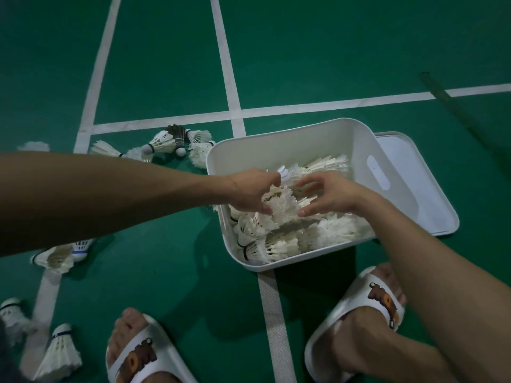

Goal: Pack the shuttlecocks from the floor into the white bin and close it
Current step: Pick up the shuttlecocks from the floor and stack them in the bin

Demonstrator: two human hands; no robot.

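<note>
Head view, looking down at a green court floor (304, 51) crossed by white lines (229, 78). White bin (290, 139) set on the floor just ahead of two feet in white slides (367, 299), open at the top, heaped with white feathered shuttlecocks (326, 233). Lid (420, 189) lying flat on the floor, tucked partly under the bin's right side, handle slot in the bin's right wall facing it.

Left hand (251, 192) reaching in over the bin's left rim, fingers curled down and closed around a bunch of shuttlecocks (282, 205), one cork tip poking up just above the knuckles. Right hand (329, 194) coming from the near right, over the middle of the bin, fingers spread and slightly bent, fingertips touching the same bunch from the opposite side; not closed on anything.

More shuttlecocks still out on the floor: a cluster (177, 146) beyond the left forearm, just beside the bin's far left corner, one of them with dark feathers; a pair (62, 254) under the left forearm, near a white line; two more (59, 352) at the lower left edge, beside the left foot. Long dark pole (448, 100) lying across the floor at the upper right, well apart from the bin.
</note>
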